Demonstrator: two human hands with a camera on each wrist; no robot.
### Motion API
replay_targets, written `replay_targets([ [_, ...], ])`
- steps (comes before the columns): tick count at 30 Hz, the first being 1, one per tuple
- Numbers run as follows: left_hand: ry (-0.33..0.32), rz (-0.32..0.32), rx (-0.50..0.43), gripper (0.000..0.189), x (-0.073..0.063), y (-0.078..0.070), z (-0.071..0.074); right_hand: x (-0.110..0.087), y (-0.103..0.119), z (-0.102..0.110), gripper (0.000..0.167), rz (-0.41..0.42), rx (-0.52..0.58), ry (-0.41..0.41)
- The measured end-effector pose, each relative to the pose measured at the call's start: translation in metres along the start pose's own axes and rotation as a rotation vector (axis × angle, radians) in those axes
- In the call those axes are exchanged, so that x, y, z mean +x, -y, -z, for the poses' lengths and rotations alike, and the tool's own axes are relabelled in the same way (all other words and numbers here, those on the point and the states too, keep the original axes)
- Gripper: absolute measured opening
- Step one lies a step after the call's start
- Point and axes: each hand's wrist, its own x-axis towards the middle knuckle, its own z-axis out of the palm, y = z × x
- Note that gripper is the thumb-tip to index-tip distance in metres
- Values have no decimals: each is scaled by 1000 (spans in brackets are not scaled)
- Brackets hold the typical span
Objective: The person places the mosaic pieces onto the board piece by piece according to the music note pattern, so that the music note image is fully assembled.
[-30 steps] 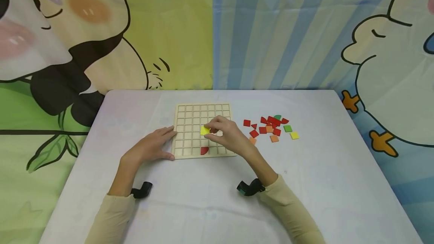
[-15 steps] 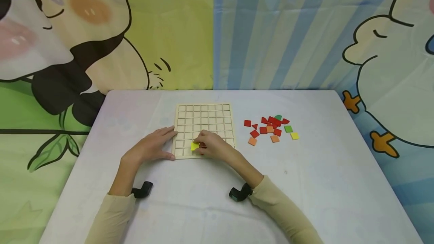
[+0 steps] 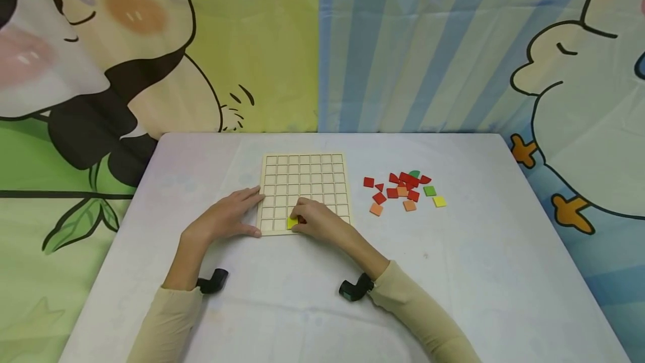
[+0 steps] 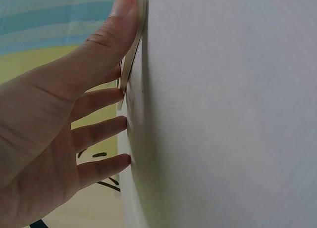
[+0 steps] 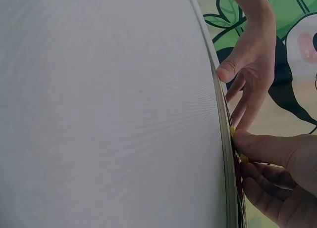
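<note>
A pale wooden grid board (image 3: 276, 184) lies flat on the white table. My right hand (image 3: 319, 219) pinches a yellow square tile (image 3: 291, 223) between thumb and fingers at a cell in the board's bottom row. Just right of that tile, a red piece (image 5: 238, 181) on the board is mostly hidden by the right hand. My left hand (image 3: 229, 214) rests against the board's left edge, fingers spread and nearly straight, thumb (image 4: 124, 10) at the near left corner.
Right of the board lies a loose group of small pieces: several red tiles (image 3: 392, 193), a few orange squares (image 3: 375, 209), a green square (image 3: 429, 190), a green rounded piece (image 3: 414, 173) and another yellow square (image 3: 439, 201). A cartoon-printed cloth (image 3: 403, 43) hangs behind the table.
My right hand has carried the yellow tile from mid-board toward the near left, down to the bottom row beside the red piece, covering that piece. The left hand has stayed at the board's edge.
</note>
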Motion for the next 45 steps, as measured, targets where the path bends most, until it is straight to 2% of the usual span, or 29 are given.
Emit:
replay_targets([
  [11, -3, -11, 3, 94, 2, 0, 1, 3, 2, 0, 20, -6, 3, -4],
  [27, -9, -7, -5, 93, 0, -1, 3, 3, 12, -6, 6, -7, -115, -23],
  [30, -13, -12, -9, 93, 0, -1, 2, 2, 11, -6, 9, -24, -102, -24],
  [32, -10, -10, -13, 93, 0, -1, 1, 2, 9, -4, 19, -33, -79, -26],
  [35, -10, -3, -16, 94, 0, 1, -1, -1, 2, 14, 39, -81, -16, -40],
  [38, -9, 7, -15, 95, 1, 1, -2, -12, -17, 50, 51, -155, 46, -114],
  [42, -12, 7, -12, 95, 1, 0, -3, -41, -64, 98, 47, -294, 41, -287],
  [45, -12, 6, -10, 95, 0, 0, -2, -66, -100, 119, 44, -428, 16, -373],
])
